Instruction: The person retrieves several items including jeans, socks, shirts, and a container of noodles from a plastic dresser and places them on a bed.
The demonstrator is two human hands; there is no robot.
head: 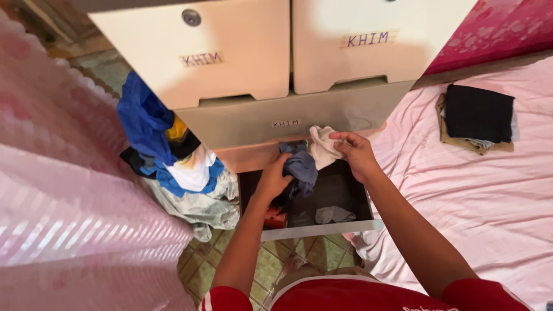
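At the centre of the frame, the left hand (272,179) gripped a crumpled grey-blue cloth garment (299,167) and the right hand (356,152) pinched a small white cloth (322,147) above the open dark drawer (322,229), seemingly mid-sorting, each piece needing careful separation.

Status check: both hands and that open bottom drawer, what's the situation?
Left hand grips blue-grey garment. Right hand pinches white cloth. Both above open drawer, clothes inside. Clothes heap left of drawer, not blocking.
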